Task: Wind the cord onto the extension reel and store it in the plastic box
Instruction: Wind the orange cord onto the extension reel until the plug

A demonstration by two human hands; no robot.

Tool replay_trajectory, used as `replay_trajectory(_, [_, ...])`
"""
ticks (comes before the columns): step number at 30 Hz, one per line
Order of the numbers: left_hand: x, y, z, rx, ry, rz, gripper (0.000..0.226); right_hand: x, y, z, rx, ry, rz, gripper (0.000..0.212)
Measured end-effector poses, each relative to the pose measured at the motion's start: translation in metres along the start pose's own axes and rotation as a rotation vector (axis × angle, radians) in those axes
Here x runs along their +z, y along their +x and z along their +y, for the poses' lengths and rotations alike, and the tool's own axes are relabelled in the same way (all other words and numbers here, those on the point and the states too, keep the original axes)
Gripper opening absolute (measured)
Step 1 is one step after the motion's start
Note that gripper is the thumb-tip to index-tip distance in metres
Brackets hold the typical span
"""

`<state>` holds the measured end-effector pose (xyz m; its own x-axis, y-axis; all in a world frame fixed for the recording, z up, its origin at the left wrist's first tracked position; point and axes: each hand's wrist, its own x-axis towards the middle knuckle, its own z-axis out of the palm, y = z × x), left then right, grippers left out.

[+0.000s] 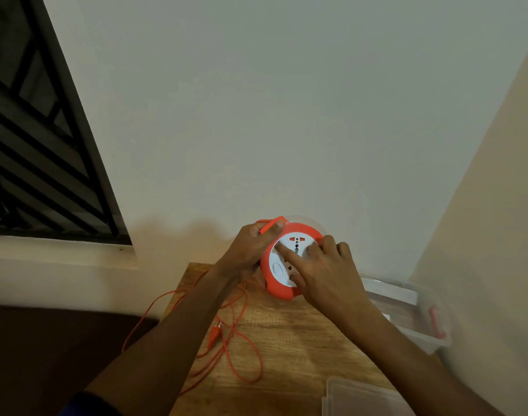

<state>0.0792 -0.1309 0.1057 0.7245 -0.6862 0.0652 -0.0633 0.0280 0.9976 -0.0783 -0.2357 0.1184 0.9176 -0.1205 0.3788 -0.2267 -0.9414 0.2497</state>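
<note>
A clear lid (364, 399) lies nearest, at the bottom right edge of the wooden surface (301, 334), lying flat and partly cut off by the frame. The surface is a small wood-grain top pushed into a corner between a pale back wall (271, 100) and a cream side wall (497, 190). To the left, a window (31, 130) with dark slanted bars sits above a light sill, and below it a dark brown area fills the lower left.

The box (406, 307), clear plastic with a red latch, stands open at the right edge of the surface, beside the side wall and well apart from the lid.

The reel (282, 288), orange with a white socket face, is held tilted up at the far end of the surface, near the back wall. The left hand (253, 244) grips its left rim, fingers curled round the edge and over an orange tab at the top. The right hand (322, 271) lies on the white face, forefinger stretched across it, the other fingers bent at the right rim; whether they grip it I cannot tell.

The cord (241, 349), thin and orange, lies in loose loops on the surface below the reel and trails off the left edge. Its plug (214, 333) rests among the loops, just beside the left forearm.
</note>
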Motion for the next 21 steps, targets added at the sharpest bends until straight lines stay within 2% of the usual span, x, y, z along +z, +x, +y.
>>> replay_trajectory(2, [0.001,0.000,0.001,0.008,0.016,-0.007,0.052,-0.001,0.001,0.002,-0.004,0.027,0.002,0.065])
replay_trajectory(5, [0.005,0.003,-0.001,0.005,-0.015,0.001,0.040,0.001,0.002,0.005,0.021,0.102,0.010,0.066])
replay_trajectory(8, [0.011,0.002,0.000,0.026,-0.013,0.035,0.030,0.005,0.000,0.004,0.123,0.171,0.077,0.065])
replay_trajectory(13, [0.029,0.001,-0.002,0.032,-0.129,0.127,0.028,0.007,0.001,0.003,0.321,0.307,0.204,0.065])
replay_trajectory(17, [0.038,0.000,-0.007,0.021,-0.150,0.121,0.026,0.007,-0.003,-0.003,0.518,0.519,0.104,0.065])
replay_trajectory(21, [0.032,-0.001,-0.012,-0.024,-0.117,0.108,0.028,0.001,-0.013,0.003,0.427,0.396,0.058,0.050])
